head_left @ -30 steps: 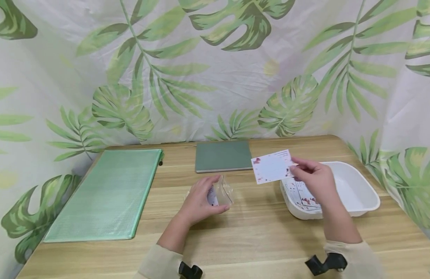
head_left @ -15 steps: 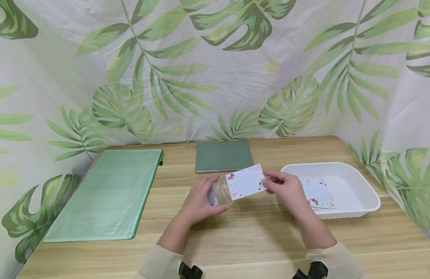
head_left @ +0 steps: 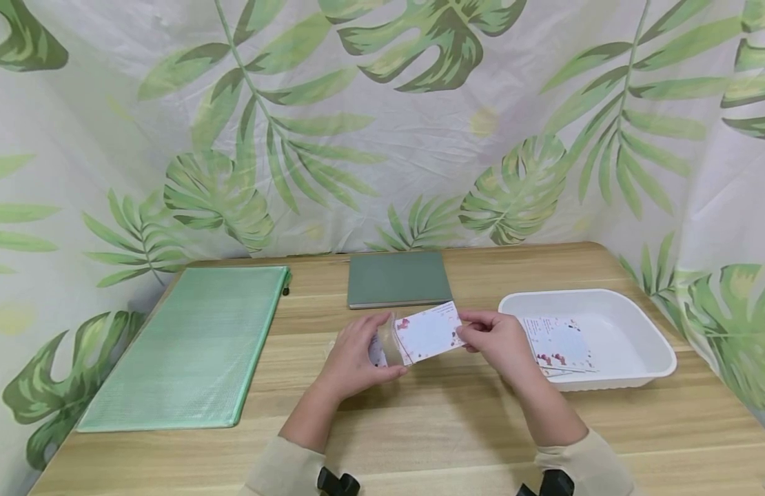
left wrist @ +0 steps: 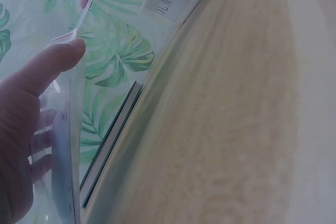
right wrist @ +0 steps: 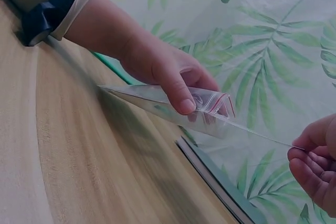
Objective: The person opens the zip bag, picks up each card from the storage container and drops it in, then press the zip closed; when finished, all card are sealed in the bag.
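My left hand [head_left: 358, 353] grips a clear zip bag [right wrist: 210, 121] with its thumb on the near side and fingers on the far side. The bag's mouth faces right and stands spread; cards show inside it. Between thumb and fingers my right hand [head_left: 497, 341] pinches the right end of a white card [head_left: 427, 333] with a red floral border. The card's left end is in the bag's mouth. In the right wrist view the card appears edge-on, a thin line between bag and fingertips. Several similar cards [head_left: 559, 344] lie in the white tray [head_left: 637, 372] at the right.
A green mesh zip pouch [head_left: 184, 348] lies flat at the left of the wooden table [head_left: 444, 441]. Behind the hands, a dark green notebook [head_left: 398, 277] lies near the back edge. A leaf-print curtain [head_left: 420, 138] hangs behind the table.
My right hand has carried the card leftward and down from beside the tray, and its left end has entered the bag's mouth. The left hand has stayed in place with the bag.
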The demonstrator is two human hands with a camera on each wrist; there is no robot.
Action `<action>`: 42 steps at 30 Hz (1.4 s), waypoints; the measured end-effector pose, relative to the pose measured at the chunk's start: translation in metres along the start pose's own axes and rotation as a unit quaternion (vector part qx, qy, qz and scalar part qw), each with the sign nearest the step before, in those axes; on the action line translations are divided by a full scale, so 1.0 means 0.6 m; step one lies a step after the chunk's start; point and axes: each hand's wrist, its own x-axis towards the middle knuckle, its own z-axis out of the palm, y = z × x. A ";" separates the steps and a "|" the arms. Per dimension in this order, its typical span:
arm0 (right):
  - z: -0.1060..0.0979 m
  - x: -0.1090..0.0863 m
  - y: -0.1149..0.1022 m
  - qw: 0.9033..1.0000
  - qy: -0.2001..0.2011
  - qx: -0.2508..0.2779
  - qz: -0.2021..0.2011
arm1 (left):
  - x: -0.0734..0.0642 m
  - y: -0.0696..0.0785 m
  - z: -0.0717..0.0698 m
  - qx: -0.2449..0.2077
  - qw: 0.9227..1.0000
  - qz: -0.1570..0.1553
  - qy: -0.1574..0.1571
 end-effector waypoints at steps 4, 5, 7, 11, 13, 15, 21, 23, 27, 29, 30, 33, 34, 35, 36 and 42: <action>0.015 -0.003 -0.002 1.000 -0.001 -0.004 0.001 | -0.001 -0.001 0.002 -0.001 1.000 0.015 -0.004; 0.021 -0.003 -0.001 1.000 -0.004 0.000 0.001 | -0.001 -0.001 0.003 -0.002 1.000 0.016 -0.006; 0.033 -0.005 0.001 1.000 -0.008 0.006 -0.003 | -0.002 0.001 0.004 -0.002 1.000 0.017 -0.006; 0.052 -0.005 0.008 0.999 -0.034 0.027 -0.017 | -0.003 0.002 0.004 -0.005 1.000 0.017 -0.004; 0.058 -0.004 0.013 0.998 -0.051 0.036 -0.027 | -0.003 0.003 0.004 -0.006 1.000 0.017 -0.002; 0.061 -0.001 0.018 0.996 -0.071 0.042 -0.031 | -0.003 0.004 0.004 -0.004 1.000 0.018 -0.001; 0.070 0.008 0.031 0.992 -0.110 0.029 -0.046 | -0.003 0.004 0.004 0.006 1.000 0.023 0.001; 0.075 0.011 0.035 0.992 -0.114 0.020 -0.050 | -0.003 0.003 0.005 0.005 1.000 0.023 0.001; 0.084 0.015 0.041 0.991 -0.124 0.008 -0.058 | -0.004 0.004 0.004 0.000 1.000 0.020 -0.001; 0.088 0.016 0.042 0.990 -0.129 0.004 -0.064 | -0.004 0.004 0.005 -0.001 1.000 0.018 -0.001; 0.089 0.016 0.042 0.989 -0.130 0.002 -0.066 | -0.004 0.004 0.004 -0.001 1.000 0.017 -0.001; 0.088 0.015 0.039 0.990 -0.126 -0.005 -0.061 | -0.004 0.004 0.004 -0.003 1.000 0.017 0.001; 0.085 0.015 0.038 0.991 -0.120 -0.005 -0.057 | -0.004 0.004 0.004 -0.004 1.000 0.018 0.002; 0.081 0.015 0.036 0.992 -0.114 -0.003 -0.052 | -0.004 0.004 0.004 -0.005 1.000 0.019 0.004; 0.075 0.015 0.035 0.993 -0.109 -0.002 -0.050 | -0.004 0.004 0.004 -0.007 1.000 0.019 0.005; 0.013 0.016 0.015 0.995 -0.074 0.003 -0.061 | -0.001 0.003 0.003 -0.016 1.000 0.012 0.006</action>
